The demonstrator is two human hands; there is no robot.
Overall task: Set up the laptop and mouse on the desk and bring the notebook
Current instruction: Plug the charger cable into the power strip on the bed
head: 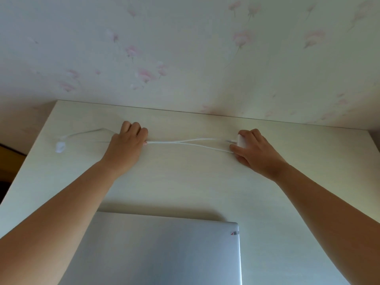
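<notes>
A closed silver laptop (164, 251) lies at the near edge of the pale desk (185, 182). Beyond it a white cable (185, 141) runs in two strands across the desk. My left hand (125, 147) grips the doubled cable at its left part, fingers curled over it. My right hand (257, 151) holds a small white block (241, 140) at the cable's right end, which may be a charger or the mouse; I cannot tell which. Left of my left hand the cable continues to a small white plug (60, 146). No notebook is in view.
The desk's back edge meets a flowered wall (185, 58). Its left edge (26, 161) drops to a dark floor area. The right back corner of the desk sits near the wall at the far right.
</notes>
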